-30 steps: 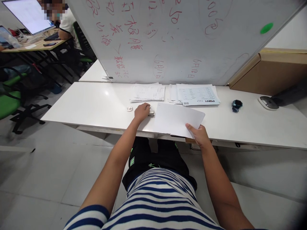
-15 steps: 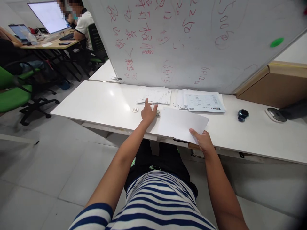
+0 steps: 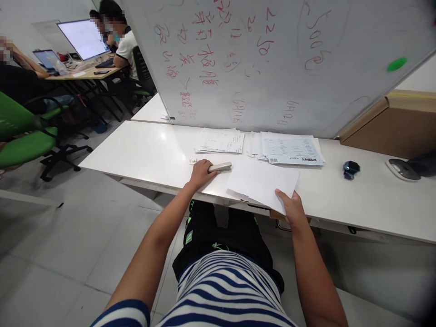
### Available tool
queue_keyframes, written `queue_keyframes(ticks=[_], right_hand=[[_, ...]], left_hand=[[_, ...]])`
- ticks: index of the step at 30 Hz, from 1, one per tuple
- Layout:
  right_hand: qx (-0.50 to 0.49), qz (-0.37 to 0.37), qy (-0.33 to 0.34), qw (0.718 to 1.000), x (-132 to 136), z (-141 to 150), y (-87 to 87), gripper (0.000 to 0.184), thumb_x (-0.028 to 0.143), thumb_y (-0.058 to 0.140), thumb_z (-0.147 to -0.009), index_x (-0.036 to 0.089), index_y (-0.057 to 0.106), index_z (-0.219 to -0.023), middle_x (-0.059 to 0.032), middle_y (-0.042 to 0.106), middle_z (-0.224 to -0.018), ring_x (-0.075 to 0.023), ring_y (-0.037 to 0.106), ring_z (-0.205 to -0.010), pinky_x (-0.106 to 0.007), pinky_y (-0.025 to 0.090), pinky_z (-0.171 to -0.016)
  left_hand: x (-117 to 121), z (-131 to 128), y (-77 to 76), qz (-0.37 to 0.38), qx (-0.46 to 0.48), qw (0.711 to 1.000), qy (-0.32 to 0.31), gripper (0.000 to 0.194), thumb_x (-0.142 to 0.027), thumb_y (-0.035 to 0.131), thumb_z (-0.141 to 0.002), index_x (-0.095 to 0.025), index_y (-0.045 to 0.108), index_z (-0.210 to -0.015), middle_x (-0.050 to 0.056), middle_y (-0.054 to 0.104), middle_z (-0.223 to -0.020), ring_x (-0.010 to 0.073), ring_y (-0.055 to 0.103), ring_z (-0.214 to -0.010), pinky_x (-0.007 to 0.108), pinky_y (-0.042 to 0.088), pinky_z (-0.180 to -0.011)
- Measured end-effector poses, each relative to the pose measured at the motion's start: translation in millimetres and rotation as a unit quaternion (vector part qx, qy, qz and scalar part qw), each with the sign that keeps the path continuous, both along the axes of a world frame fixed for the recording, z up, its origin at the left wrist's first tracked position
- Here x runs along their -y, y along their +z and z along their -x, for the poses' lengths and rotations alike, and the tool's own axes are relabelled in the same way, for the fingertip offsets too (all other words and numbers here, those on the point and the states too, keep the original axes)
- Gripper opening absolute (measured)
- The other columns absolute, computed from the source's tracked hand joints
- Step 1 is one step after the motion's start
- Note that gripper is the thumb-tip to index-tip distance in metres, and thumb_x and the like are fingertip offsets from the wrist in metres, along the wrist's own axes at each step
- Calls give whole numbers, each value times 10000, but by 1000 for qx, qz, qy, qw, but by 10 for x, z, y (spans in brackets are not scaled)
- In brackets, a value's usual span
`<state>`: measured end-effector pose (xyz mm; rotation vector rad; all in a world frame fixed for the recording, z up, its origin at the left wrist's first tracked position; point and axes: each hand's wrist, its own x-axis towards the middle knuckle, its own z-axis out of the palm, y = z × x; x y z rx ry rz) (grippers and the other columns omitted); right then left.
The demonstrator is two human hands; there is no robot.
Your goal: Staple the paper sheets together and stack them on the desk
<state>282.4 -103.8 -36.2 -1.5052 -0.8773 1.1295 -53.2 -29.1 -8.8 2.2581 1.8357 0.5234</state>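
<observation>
A light grey stapler (image 3: pixel 220 167) lies on the white table, pointing right. My left hand (image 3: pixel 201 173) is closed around its left end. To the right, my right hand (image 3: pixel 293 206) pinches the lower right corner of some white paper sheets (image 3: pixel 263 181), thumb on top. The sheets are tilted and reach over the table's front edge, their left side close to the stapler's tip. Just behind my left hand sits a small white round item (image 3: pixel 193 161), partly covered by it.
Behind my hands are a stack of papers (image 3: pixel 220 141) and a second stack with a printed sheet (image 3: pixel 293 152) on top. A dark watch (image 3: pixel 350 169) and a grey-white device (image 3: pixel 403 169) stand right, near a cardboard box (image 3: pixel 391 122). A whiteboard (image 3: pixel 259 81) rises behind the table (image 3: pixel 136 150).
My left hand has gone from pointing fingers above the stapler to gripping its left end. The right hand still holds the paper sheets. The whole view has shifted slightly.
</observation>
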Motion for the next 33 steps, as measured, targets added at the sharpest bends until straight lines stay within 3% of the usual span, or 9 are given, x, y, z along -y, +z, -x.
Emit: queue_keyframes(ticks=[6,13,16,19,22,25,28,30,33], right_hand=[[-47,-12,-3,999,-10,14,39,634,319,732,-623,207,550,-1219,-74,675,-1125,-267,629,-1019,-393,517,-885],[-92,-49,44,994,-61,28,259,530,360,745,-678,208,595,-1163,-70,680,-1119,-248,605,-1090,-389,474,-959],[-88,-86,48,991,-348,143,396,504,349,746,-685,205,598,-1145,-71,688,-1093,-244,633,-1034,-410,486,-935],[-80,-141,67,984,-821,376,511,450,341,734,-686,201,610,-1096,-68,681,-1103,-226,632,-1021,-391,493,-913],[-63,-103,83,989,-1384,690,567,416,339,723,-657,205,614,-1036,-57,691,-1053,-206,651,-909,-354,538,-775],[3,-31,111,993,-1904,1005,565,387,339,664,-677,224,597,-1041,-55,683,-1042,-205,642,-837,-325,532,-636],[127,-29,132,983,-2250,1235,521,358,328,596,-734,204,584,-1068,-100,669,-1046,-236,625,-876,-364,517,-678],[279,-40,145,948,-2359,1324,477,342,312,552,-777,161,581,-1082,-155,652,-1050,-277,606,-944,-427,484,-773],[464,-51,152,871,-2381,1386,411,363,280,520,-812,83,566,-1113,-243,614,-1074,-358,534,-1083,-551,352,-917]], left_hand=[[-152,6,-106,-12,27,1000,0,355,-536,603,-784,-224,627,-953,60,611,-1012,252,526,-969,370,401,-816],[-216,41,-129,-36,91,995,-3,333,-484,660,-745,-259,638,-990,33,631,-1049,243,544,-1000,371,413,-863],[-218,52,-151,-45,109,993,1,356,-470,675,-730,-251,630,-1006,40,641,-1049,249,554,-1017,383,422,-882],[-233,57,-175,-60,121,991,8,365,-444,697,-713,-236,631,-1005,49,636,-1098,253,548,-1070,389,422,-921],[-248,58,-195,-84,132,988,-1,375,-421,705,-712,-224,627,-1022,52,637,-1118,241,547,-1096,373,425,-939],[-249,55,-208,-92,135,987,-3,375,-422,704,-716,-216,626,-1019,48,653,-1066,232,566,-1059,365,441,-915],[-237,49,-218,-97,136,986,11,391,-434,720,-700,-214,630,-1011,52,657,-1056,240,571,-1054,378,444,-914],[-229,46,-227,-100,138,985,13,398,-437,725,-696,-216,631,-1013,54,659,-1059,240,575,-1054,380,445,-916],[-226,46,-245,-102,142,985,11,403,-441,728,-695,-217,630,-1016,54,664,-1060,236,582,-1048,375,451,-907]])
